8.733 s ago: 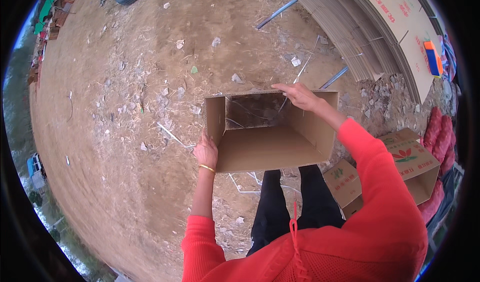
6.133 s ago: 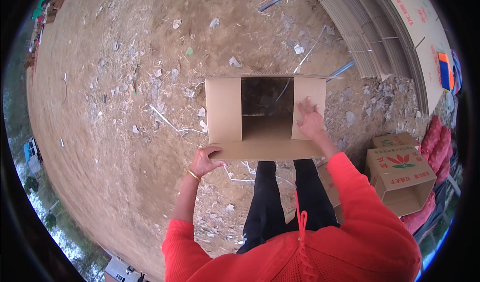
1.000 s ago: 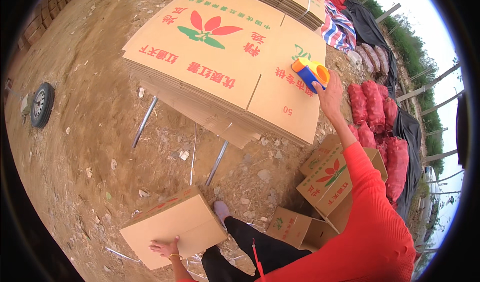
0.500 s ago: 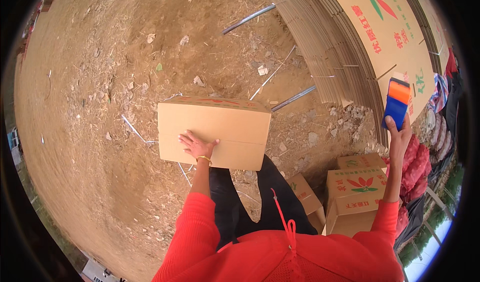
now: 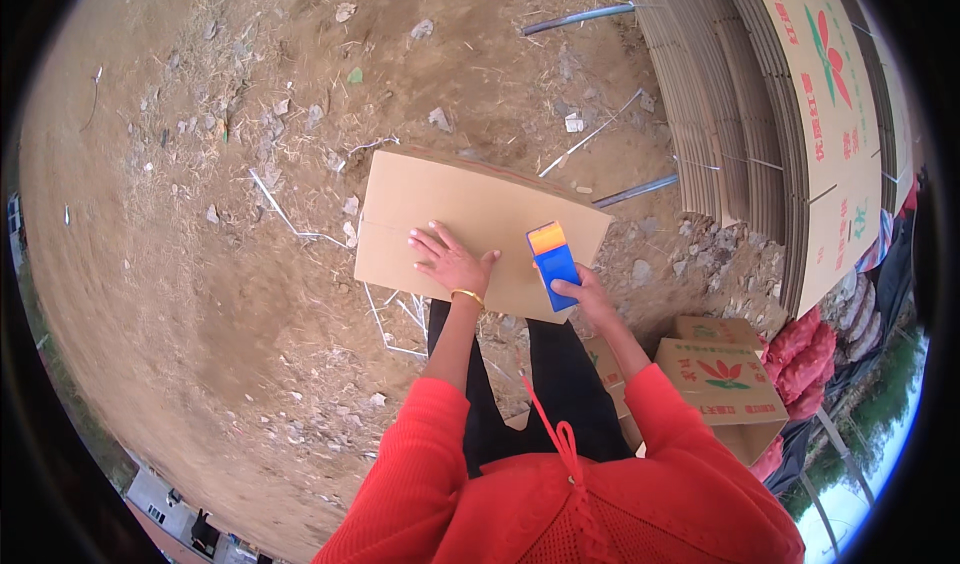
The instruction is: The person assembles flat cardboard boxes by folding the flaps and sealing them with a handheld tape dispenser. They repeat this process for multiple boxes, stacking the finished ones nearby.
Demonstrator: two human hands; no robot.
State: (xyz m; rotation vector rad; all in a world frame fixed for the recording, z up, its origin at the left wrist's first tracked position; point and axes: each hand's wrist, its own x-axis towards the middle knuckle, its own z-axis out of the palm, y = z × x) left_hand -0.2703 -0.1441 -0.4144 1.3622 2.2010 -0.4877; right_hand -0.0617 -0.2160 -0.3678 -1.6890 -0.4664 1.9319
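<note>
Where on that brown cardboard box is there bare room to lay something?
The brown cardboard box is bare along its far half and left end. Crowded: the near side, where the left hand presses flat and the right hand holds a blue-and-orange tape dispenser.

A plain brown cardboard box (image 5: 470,229) sits closed at centre, flaps meeting in a seam. A tall stack of flattened cartons (image 5: 790,114) with red flower prints fills the upper right; a smaller printed carton (image 5: 725,374) stands lower right
</note>
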